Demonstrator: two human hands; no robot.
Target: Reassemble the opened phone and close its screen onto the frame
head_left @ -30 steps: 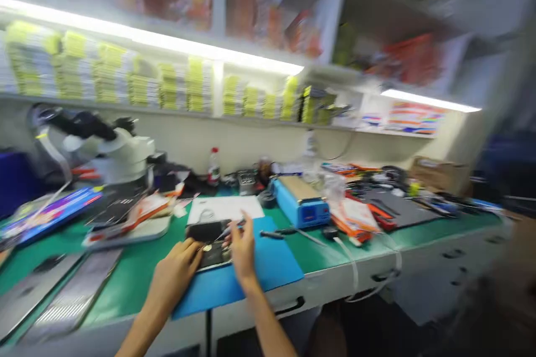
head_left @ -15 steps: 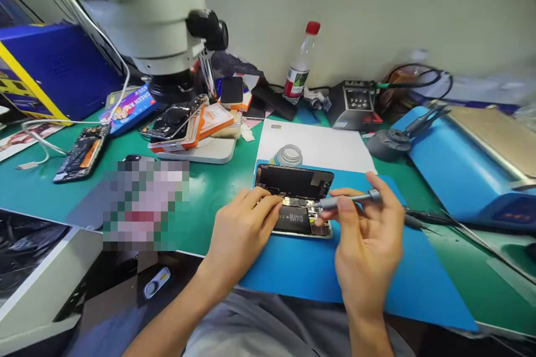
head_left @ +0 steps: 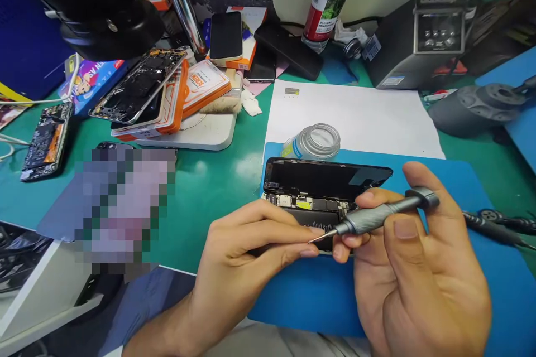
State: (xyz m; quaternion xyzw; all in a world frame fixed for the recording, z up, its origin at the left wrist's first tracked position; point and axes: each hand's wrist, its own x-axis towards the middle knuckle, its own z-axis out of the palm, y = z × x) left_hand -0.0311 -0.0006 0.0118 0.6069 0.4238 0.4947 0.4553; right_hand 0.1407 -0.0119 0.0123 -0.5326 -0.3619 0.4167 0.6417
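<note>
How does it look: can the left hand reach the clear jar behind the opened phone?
Probably yes, once the left hand leaves the tip of the screwdriver. The raised screen of the phone stands in front of the jar, but the jar's top shows above it.

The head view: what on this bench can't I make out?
Opened phone, head view: lower left part hidden by the left hand.
Screwdriver, head view: too small to tell whether its tip bears a screw.
Bottle, head view: top cut off by the upper edge.
Pixelated patch, head view: details beneath blurred out.
</note>
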